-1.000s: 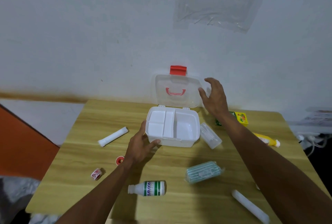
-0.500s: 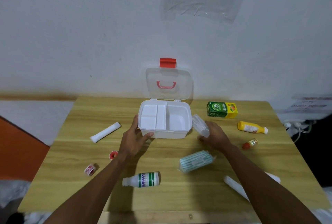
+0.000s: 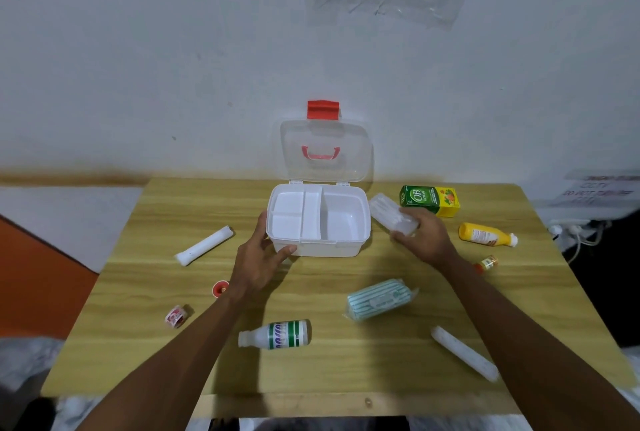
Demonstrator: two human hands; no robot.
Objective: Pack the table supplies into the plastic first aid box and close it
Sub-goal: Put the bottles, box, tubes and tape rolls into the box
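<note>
The white first aid box (image 3: 346, 248) stands open at the table's far middle, its clear lid (image 3: 356, 157) with a red latch upright against the wall. Its compartments hold nothing. My left hand (image 3: 259, 257) grips the box's front left corner. My right hand (image 3: 424, 240) is shut on a clear plastic packet (image 3: 388, 211), lifted just right of the box. On the table lie two white rolls (image 3: 204, 245) (image 3: 464, 352), a striped teal pack (image 3: 379, 299), a green-and-white bottle (image 3: 277, 335), a green carton (image 3: 429, 199) and a yellow bottle (image 3: 486, 235).
A small red-capped vial (image 3: 486, 262) lies by my right forearm. A red cap (image 3: 220, 288) and a small red-and-white roll (image 3: 176, 316) sit front left. The wooden table (image 3: 145, 344) abuts a white wall; cables hang off its right side.
My right hand came down from the lid, took hold of the clear packet and has raised it beside the box. The left hand stayed on the box's corner.
</note>
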